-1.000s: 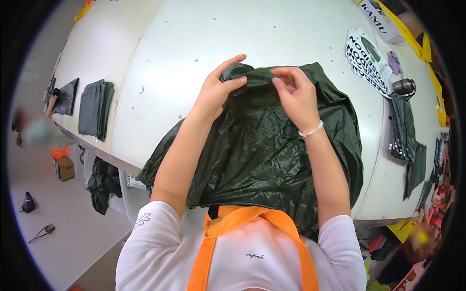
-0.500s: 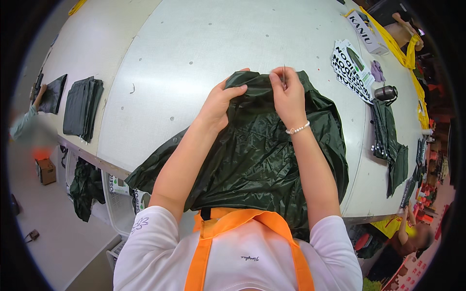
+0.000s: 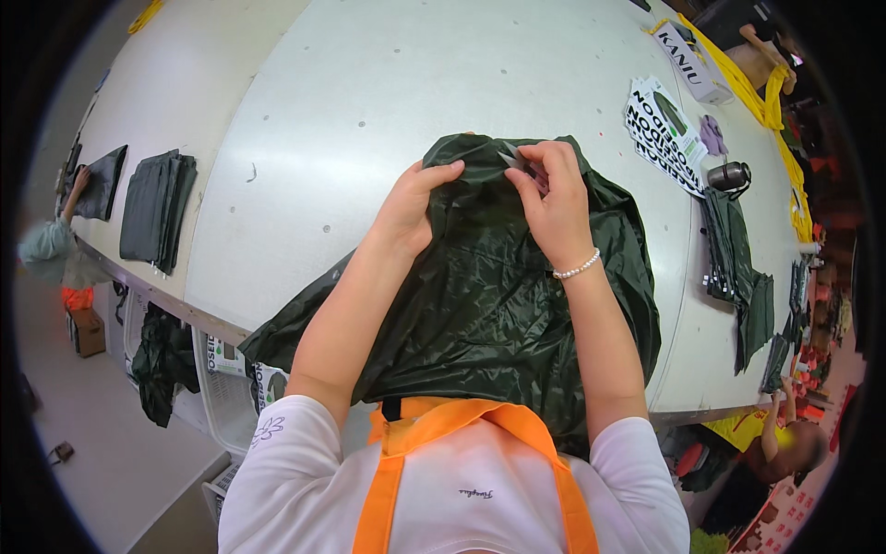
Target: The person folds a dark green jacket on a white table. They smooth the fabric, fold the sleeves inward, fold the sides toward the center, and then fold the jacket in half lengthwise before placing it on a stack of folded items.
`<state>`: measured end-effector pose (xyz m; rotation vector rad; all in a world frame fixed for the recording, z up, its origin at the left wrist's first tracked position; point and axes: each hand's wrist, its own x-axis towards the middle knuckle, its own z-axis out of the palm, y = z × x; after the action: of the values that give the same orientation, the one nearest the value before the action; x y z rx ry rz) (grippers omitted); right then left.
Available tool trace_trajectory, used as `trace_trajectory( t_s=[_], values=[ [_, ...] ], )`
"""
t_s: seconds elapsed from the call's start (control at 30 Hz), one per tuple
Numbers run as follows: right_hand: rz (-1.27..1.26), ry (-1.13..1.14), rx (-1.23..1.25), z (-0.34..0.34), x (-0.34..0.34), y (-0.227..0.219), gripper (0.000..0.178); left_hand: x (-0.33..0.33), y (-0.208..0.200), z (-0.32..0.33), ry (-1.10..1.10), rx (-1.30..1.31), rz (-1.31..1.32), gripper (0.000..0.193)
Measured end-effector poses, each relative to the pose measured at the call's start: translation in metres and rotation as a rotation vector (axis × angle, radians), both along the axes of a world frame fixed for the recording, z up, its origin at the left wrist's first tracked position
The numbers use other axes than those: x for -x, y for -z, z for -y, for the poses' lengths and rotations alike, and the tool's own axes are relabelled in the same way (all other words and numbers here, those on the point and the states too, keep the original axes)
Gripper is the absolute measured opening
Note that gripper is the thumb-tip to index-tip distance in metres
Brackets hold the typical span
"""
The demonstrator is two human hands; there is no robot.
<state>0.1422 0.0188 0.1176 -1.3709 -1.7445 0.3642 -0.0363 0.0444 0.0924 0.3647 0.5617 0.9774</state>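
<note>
A dark green sheet of thin, shiny fabric [image 3: 489,286] lies crumpled over the table's near edge and hangs toward my lap. My left hand [image 3: 409,205] grips its upper left edge, thumb on top and fingers hidden beneath the cloth. In my right hand [image 3: 559,198] is a small pair of thread snips [image 3: 512,159], pinched between thumb and fingers. Their silvery pointed blades reach left over the fabric's top edge, and my palm hides the rest.
Folded dark green pieces [image 3: 157,208] are stacked at left, near a co-worker's arm [image 3: 70,205]. To the right are printed cards [image 3: 666,138], a white box [image 3: 692,63], a purple cloth [image 3: 712,136], a black flask [image 3: 729,176] and more green pieces [image 3: 736,245]. White baskets [image 3: 226,392] stand below.
The snips have swung from pointing upward to pointing left over the fabric edge. My right hand has turned and dropped slightly; my left keeps its grip.
</note>
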Motion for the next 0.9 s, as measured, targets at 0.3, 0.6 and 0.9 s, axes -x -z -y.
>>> trace_trajectory(
  t_s=[0.3,0.6,0.9],
  values=[
    [-0.079,-0.078,-0.037,-0.003,-0.003,-0.001,0.02,0.0,-0.008,0.003,0.054,-0.04,0.072,0.039],
    [-0.203,-0.054,0.061,-0.007,-0.001,-0.019,0.022,-0.005,-0.01,0.008,-0.009,-0.355,-0.294,0.055],
    [-0.391,-0.112,0.349,0.005,-0.025,-0.027,0.011,0.03,-0.012,0.013,0.064,-0.832,-1.394,0.056]
  ],
)
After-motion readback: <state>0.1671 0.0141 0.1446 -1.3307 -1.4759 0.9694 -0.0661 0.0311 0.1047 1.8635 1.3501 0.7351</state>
